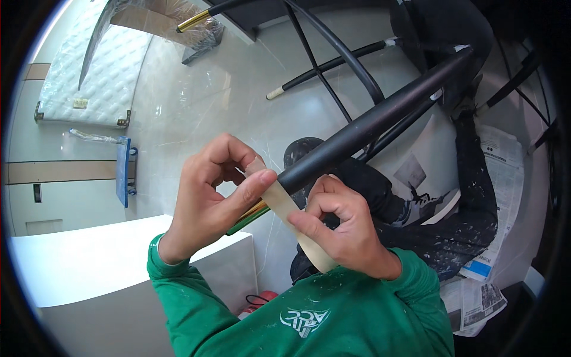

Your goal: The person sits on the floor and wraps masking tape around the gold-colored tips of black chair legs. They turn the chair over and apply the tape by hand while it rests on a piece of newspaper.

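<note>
Bright, sharp daylight (fisheye-dark, bent edges)

A white quilted mattress (95, 71) leans at the upper left, a blue tool (123, 169) stands below it, a white cabinet (107, 268) fills the lower left — and crumpled newspapers (496, 226) lie on the pale floor (238, 95) at right.

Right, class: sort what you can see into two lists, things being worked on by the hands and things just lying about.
In hand:
left hand
right hand
strip of tape
black chair leg
gold tip

Lying about:
newspapers
white mattress
blue tool
white cabinet
</note>
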A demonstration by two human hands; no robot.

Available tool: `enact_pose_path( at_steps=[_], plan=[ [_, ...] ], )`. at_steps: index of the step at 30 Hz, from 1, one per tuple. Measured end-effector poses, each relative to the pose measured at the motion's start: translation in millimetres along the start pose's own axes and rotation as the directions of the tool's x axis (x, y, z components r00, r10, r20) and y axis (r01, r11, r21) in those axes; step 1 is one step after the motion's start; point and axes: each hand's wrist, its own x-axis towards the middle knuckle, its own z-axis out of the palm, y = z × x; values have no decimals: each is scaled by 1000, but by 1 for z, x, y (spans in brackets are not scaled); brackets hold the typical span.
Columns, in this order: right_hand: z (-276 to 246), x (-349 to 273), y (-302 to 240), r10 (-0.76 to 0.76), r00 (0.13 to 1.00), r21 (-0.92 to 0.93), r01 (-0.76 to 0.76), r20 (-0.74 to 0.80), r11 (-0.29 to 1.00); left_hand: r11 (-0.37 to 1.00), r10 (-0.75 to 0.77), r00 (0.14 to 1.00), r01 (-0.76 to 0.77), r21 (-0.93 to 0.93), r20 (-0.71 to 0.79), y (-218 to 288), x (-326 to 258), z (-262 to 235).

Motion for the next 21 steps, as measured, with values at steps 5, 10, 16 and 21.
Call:
enact_pose_path(
  at_steps=[5,10,16,21],
  plan=[
    [1,3,2,-19,1000,83,20,-14,996,998,-27,998,24,-62,-52,0,-2,5],
    [-1,4,-3,8,999,172,-15,40,985,998,58,992,-60,-16,-109,-2,-5,6],
    [-1,5,0,63,994,193,-78,86,978,991,125,985,-117,68,-116,-3,-4,5],
    [1,5,3,32,998,199,-44,62,979,997,77,990,-75,15,-119,-2,-4,6]
  ],
)
